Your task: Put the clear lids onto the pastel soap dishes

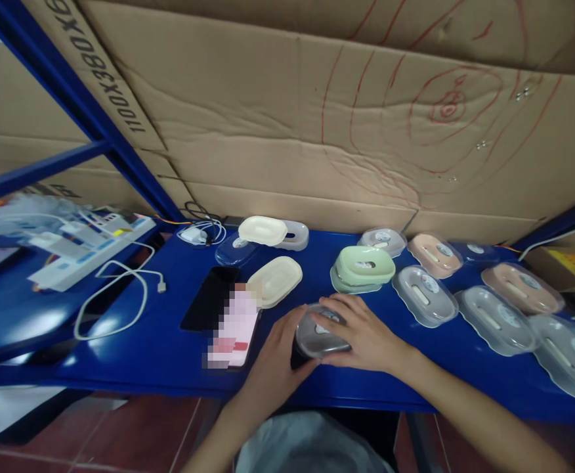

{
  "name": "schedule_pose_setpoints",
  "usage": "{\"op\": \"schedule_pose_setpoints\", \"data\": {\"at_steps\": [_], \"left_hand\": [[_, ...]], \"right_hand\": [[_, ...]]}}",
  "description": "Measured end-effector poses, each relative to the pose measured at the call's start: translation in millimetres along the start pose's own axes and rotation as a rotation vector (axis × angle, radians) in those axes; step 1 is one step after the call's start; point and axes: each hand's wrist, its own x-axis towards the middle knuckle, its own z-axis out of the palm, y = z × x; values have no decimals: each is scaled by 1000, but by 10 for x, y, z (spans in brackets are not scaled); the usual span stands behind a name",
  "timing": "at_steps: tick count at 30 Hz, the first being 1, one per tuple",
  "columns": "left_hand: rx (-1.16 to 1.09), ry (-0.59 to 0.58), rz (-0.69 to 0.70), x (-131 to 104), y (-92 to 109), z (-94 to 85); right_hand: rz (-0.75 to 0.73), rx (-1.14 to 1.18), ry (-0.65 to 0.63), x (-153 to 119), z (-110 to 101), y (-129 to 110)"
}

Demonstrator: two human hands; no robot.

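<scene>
Close to the table's front edge, a dark soap box with a clear lid (321, 330) is gripped between both hands. My left hand (280, 351) wraps round its left side, with the thumb low at the front. Across its right side and top lie the curled fingers of my right hand (366, 332). The palms and fingers hide part of the box. Just beyond the hands stands a light green soap box (365, 268) resting on a clear lid (356, 287). To the left lies a cream oval tray (274, 281).
Several lidded soap boxes (425, 295) stand at the right on the blue table (134, 358). Left of the hands lie a pink-screened phone (241, 328) and a black phone (211, 299). A power strip (95, 253) with white cables sits far left. Cardboard (248, 98) walls the back.
</scene>
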Motion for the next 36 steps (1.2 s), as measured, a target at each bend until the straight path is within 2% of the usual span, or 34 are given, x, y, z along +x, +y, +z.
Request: {"op": "schedule_pose_setpoints", "data": {"at_steps": [3,7,10,13,15,17,20,23,28,32,36], "left_hand": [[58,2,13,-9,52,-32],[177,45,129,-77,101,-90],[320,175,158,-146,103,-108],[528,336,77,-149,135,-98],[638,385,32,-77,183,-91],[706,379,24,57,236,-89],[749,325,16,322,291,-88],[726,273,-10,580,295,-68],[654,206,3,807,139,-63],[678,265,-78,771,-61,-164],[687,228,-85,665,-130,-247]], "right_hand": [[-9,33,53,-18,70,33],[-64,-5,151,-50,136,68],[-5,-92,175,-60,100,72],[107,-140,282,-55,6,85],[197,-165,350,-47,-61,112],[303,-190,385,-38,-112,157],[462,-209,365,-35,-148,256],[538,-192,315,-46,-151,367],[504,-177,293,-77,-172,463],[384,-222,334,-80,-237,363],[233,-251,319,-50,-245,135]]}}
